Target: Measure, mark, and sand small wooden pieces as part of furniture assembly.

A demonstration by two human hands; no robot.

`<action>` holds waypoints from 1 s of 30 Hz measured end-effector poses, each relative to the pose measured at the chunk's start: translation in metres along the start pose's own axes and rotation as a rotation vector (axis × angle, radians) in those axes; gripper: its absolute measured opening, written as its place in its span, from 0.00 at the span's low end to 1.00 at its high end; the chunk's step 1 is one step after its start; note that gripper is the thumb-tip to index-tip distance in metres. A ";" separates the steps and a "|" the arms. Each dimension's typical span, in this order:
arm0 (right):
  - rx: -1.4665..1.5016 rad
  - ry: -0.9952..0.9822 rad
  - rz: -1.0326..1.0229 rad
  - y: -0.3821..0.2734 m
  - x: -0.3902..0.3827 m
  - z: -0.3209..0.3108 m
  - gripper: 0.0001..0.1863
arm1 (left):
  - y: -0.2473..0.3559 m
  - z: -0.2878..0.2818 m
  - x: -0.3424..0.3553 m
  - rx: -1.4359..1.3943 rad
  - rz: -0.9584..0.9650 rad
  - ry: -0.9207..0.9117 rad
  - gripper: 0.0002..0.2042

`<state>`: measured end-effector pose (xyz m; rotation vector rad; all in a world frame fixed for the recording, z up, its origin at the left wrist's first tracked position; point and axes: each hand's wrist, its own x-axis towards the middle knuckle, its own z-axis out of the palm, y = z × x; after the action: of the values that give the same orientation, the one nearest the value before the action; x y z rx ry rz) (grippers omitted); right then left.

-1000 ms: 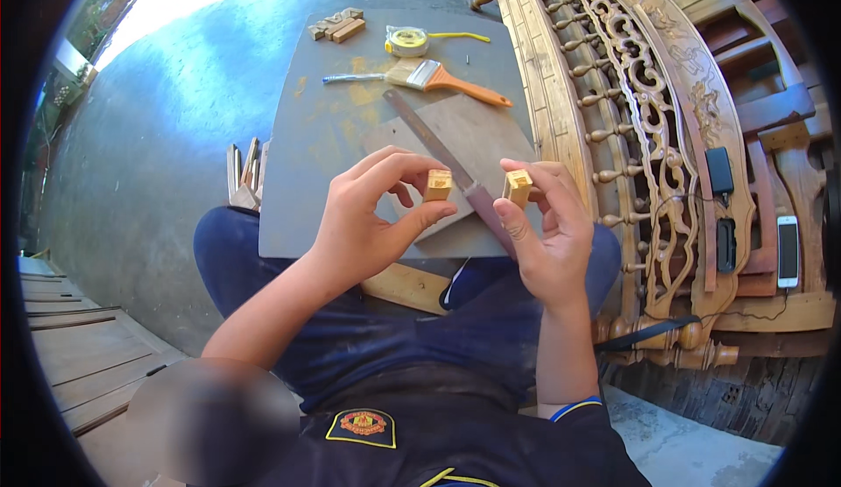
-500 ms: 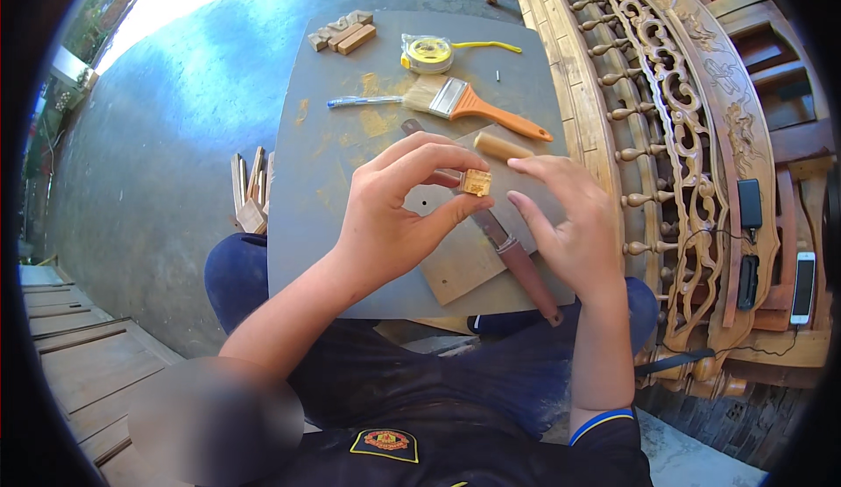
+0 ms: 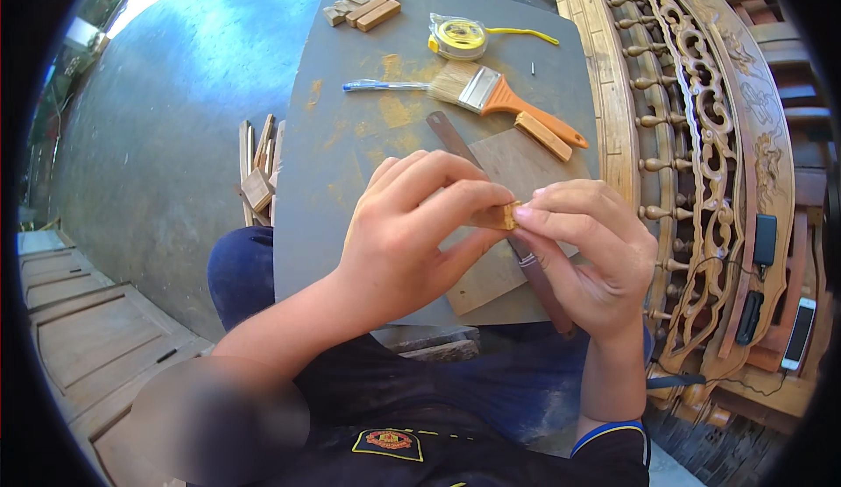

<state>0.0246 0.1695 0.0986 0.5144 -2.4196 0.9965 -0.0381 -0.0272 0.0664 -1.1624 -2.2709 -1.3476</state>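
Observation:
My left hand (image 3: 416,224) pinches a small wooden block (image 3: 498,217) between thumb and fingers, over the grey tabletop. The block's end looks rough and cut, and most of its length is hidden by the fingers. My right hand (image 3: 600,255) has its thumb and fingertips closed on that same end, so both hands meet at the block. Below them lies a long flat tool with a brown handle (image 3: 549,294), its middle partly covered by my hands. The tool rests across a flat wooden board (image 3: 517,167).
Beyond my hands are a second wood block (image 3: 543,137) against the orange-handled paintbrush (image 3: 504,97), a pen (image 3: 381,87), a yellow tape measure (image 3: 460,38) and several small blocks (image 3: 372,12). Carved wooden furniture (image 3: 692,119) stands right of the grey table (image 3: 307,180); offcuts (image 3: 258,185) lie left.
My right hand has moved in and closed on the block's end. The second wood block now lies by the brush handle. The view has shifted slightly.

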 end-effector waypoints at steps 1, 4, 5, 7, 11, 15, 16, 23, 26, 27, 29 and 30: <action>0.010 -0.020 -0.027 0.002 0.000 -0.002 0.12 | 0.003 -0.001 -0.002 0.013 -0.010 0.008 0.16; 0.044 -0.060 -0.028 0.007 0.001 -0.004 0.11 | 0.013 -0.005 -0.011 0.127 0.005 0.013 0.16; 0.056 -0.052 -0.038 0.008 0.000 -0.004 0.11 | 0.015 -0.005 -0.015 0.136 -0.019 0.036 0.15; 0.057 -0.054 -0.018 0.011 -0.004 -0.005 0.11 | 0.019 -0.005 -0.023 0.160 -0.034 0.052 0.15; 0.084 -0.039 -0.010 0.007 -0.007 -0.004 0.09 | 0.025 -0.001 -0.033 0.203 -0.044 0.094 0.11; 0.193 0.052 0.238 0.026 -0.016 -0.009 0.05 | 0.024 0.010 -0.035 0.177 -0.069 0.125 0.06; 0.206 0.075 0.269 0.032 -0.014 -0.014 0.03 | 0.027 0.010 -0.034 0.182 -0.042 0.116 0.06; 0.266 0.067 0.470 0.052 -0.014 -0.030 0.03 | 0.042 -0.005 -0.043 0.155 -0.133 -0.098 0.04; 0.241 0.062 0.453 0.057 -0.011 -0.023 0.05 | 0.038 -0.019 -0.043 0.190 -0.174 -0.152 0.04; 0.236 0.062 0.460 0.062 -0.012 -0.018 0.05 | 0.034 -0.023 -0.042 0.221 -0.204 -0.193 0.03; 0.289 0.120 0.453 0.077 -0.018 -0.011 0.04 | 0.025 -0.026 -0.022 0.260 -0.209 -0.247 0.02; 0.283 0.110 0.464 0.083 -0.021 -0.015 0.04 | 0.018 -0.025 -0.008 0.302 -0.203 -0.308 0.02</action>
<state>0.0044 0.2393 0.0504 -0.0250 -2.3581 1.5295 -0.0239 -0.0469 0.0865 -1.1220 -2.7565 -0.8866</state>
